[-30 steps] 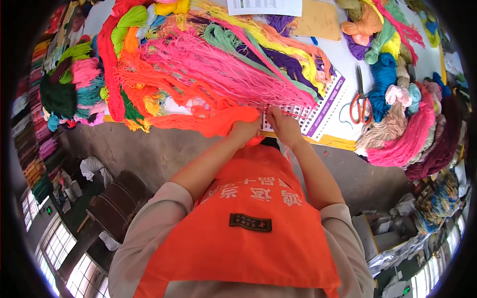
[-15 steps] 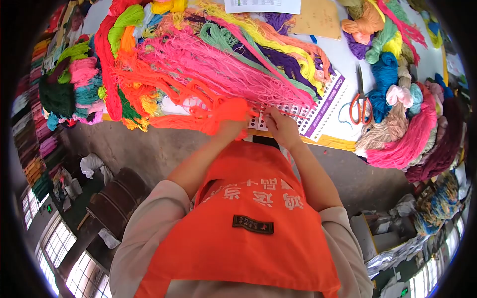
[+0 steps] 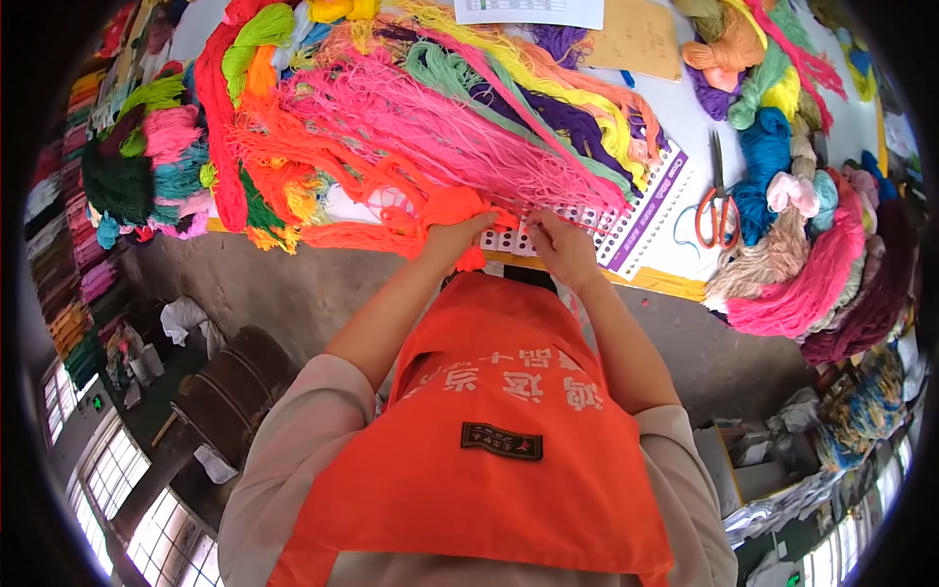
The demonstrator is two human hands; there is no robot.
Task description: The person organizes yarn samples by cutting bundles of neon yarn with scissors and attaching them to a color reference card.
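My left hand (image 3: pixel 458 241) is closed around a bundle of bright orange yarn (image 3: pixel 386 235) at the table's near edge. My right hand (image 3: pixel 560 245) pinches a thin orange strand over a white colour card (image 3: pixel 626 217) with rows of small holes and a purple border. Many yarn tassels in pink, orange, green, purple and yellow (image 3: pixel 450 117) fan out from the card toward the far left. I wear an orange apron (image 3: pixel 489 430).
Orange-handled scissors (image 3: pixel 716 210) lie right of the card. Skeins of blue, pink, beige and maroon yarn (image 3: pixel 812 254) pile at the right. More skeins (image 3: pixel 147 166) sit at the left. Paper sheets (image 3: pixel 548 12) lie at the far edge. Dark stools (image 3: pixel 230 391) stand below.
My left hand carried the orange bundle slightly left and up, then settled back beside the card. My right hand stayed at the card's edge with the strand.
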